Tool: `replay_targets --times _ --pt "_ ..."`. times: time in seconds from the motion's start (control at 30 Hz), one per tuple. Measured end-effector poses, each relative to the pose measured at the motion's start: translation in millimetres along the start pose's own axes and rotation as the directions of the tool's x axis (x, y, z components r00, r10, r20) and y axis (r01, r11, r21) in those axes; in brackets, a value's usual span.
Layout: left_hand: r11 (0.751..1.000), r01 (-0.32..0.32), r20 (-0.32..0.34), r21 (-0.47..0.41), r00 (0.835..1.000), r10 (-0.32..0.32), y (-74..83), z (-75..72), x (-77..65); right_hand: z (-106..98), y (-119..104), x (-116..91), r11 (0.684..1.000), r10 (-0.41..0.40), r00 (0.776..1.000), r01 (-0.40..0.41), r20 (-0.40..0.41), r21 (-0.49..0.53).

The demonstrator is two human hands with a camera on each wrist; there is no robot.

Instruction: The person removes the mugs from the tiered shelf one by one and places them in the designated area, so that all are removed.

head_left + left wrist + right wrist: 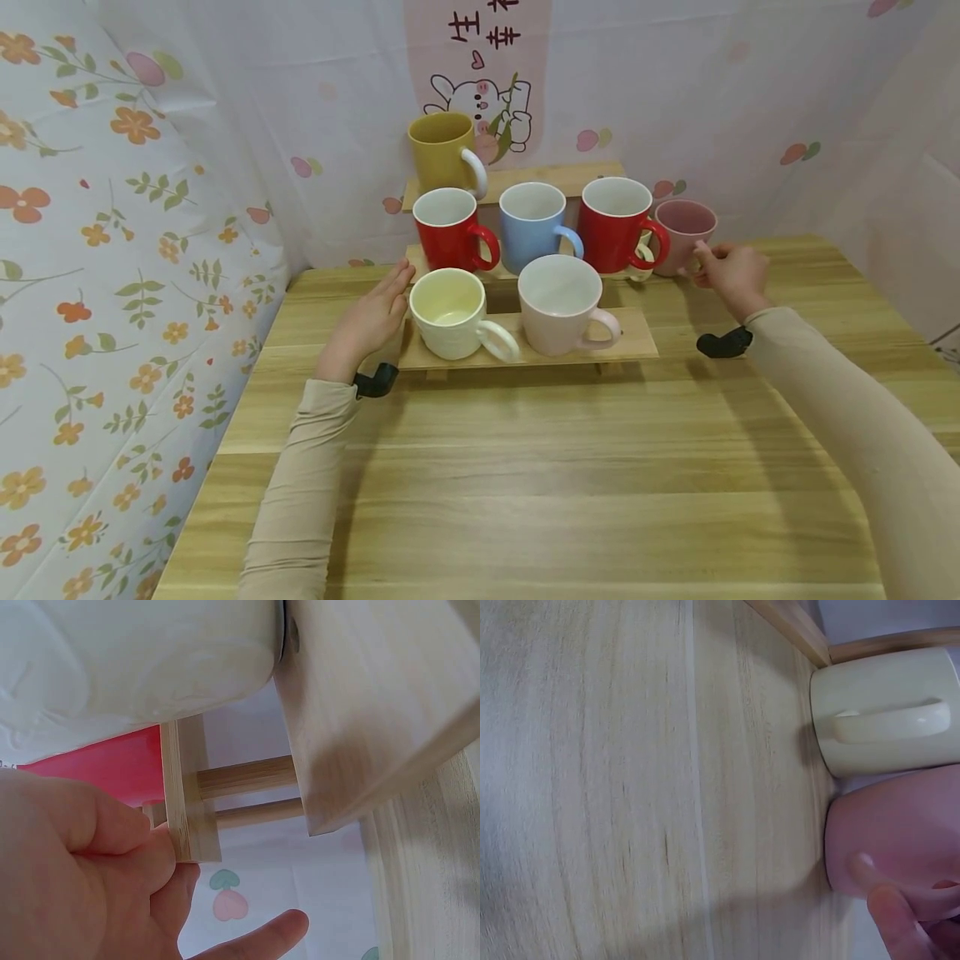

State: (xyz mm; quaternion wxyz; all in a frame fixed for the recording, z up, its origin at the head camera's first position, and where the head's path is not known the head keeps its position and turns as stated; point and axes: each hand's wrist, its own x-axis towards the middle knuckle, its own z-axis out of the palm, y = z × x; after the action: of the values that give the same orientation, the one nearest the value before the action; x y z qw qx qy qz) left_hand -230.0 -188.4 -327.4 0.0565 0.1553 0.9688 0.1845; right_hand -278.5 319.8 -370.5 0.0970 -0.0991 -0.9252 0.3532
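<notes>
My right hand [737, 275] pinches the handle of a dusky pink mug [675, 258], which is upright at the right end of the rack. Close beside that mug stands a cream mug [881, 712], mostly hidden in the head view behind a red mug [611, 229]. At the other end, my left hand [369, 321] rests its fingers against the left end of the wooden rack's middle shelf [191, 825]. Nearest to it are a pale yellow mug [442, 321] on the front shelf and another red mug [447, 242] on the middle one.
On the rack's front shelf [637, 333] is also a light pink mug [558, 312]. A blue mug [528, 233] sits between the red ones, and a mustard mug [438, 158] occupies the top shelf. Patterned cloth [330, 100] hangs behind the wooden table [525, 500].
</notes>
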Motion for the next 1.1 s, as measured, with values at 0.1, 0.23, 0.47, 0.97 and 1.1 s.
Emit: replay_targets --times 0.1,0.23,0.47,0.97,1.1 --pt "1.0 0.004 0.0 0.004 1.0 -0.004 -0.2 0.9 -0.1 1 0 0 1.0 0.012 1.0 -0.012 -0.001 -0.014" --pt "1.0 0.007 -0.008 0.002 1.0 -0.007 -0.7 1.5 -0.5 1 0 1 0.999 0.022 1.0 -0.022 0.0 -0.027" --pt "1.0 -0.003 -0.012 -0.007 1.0 0.002 -0.8 1.9 -0.5 0 -1 2 0.998 0.061 0.998 -0.062 0.022 0.027" --pt "1.0 0.003 -0.009 -0.005 1.0 -0.003 0.8 2.3 -0.5 -13 -6 -1 0.997 0.035 0.99 -0.045 0.136 0.07" --pt "1.0 -0.003 -0.013 -0.002 1.0 0.003 1.6 1.4 -0.7 -19 -7 2 0.993 0.042 0.986 -0.059 0.162 0.105"
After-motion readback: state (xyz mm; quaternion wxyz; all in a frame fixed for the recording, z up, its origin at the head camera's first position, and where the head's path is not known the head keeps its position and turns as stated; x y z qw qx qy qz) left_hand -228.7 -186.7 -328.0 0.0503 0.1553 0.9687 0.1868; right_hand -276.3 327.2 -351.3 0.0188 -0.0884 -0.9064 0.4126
